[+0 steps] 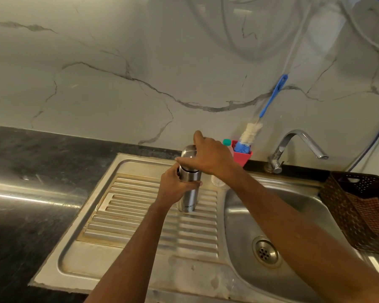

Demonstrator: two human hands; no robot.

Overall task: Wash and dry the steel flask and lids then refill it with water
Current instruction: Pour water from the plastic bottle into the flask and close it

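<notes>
So the steel flask (pixel 189 189) is standing upright on the ribbed drainboard (pixel 140 215) of the steel sink, just left of the basin (pixel 282 215). The left hand (pixel 173 186) has its fingers (pixel 193 183) clamped around the flask's body, a bit below the top. The right hand (pixel 208 155) sits over the domed lid (pixel 189 153), fingers curled around the cap, thumb sticking up. Behind it, against the marble wall, there's a red holder (pixel 243 157) with a blue-handled bottle brush (pixel 269 101) leaning out of it, and a small pink bottle with a green cap (pixel 227 142) just beside that. The tap (pixel 293 147) is off to the right with no water visible, and a dark woven basket (pixel 348 206) with a checked cloth (pixel 370 213) inside sits at the sink's right edge. The dark desk (pixel 31 193) runs off left.
</notes>
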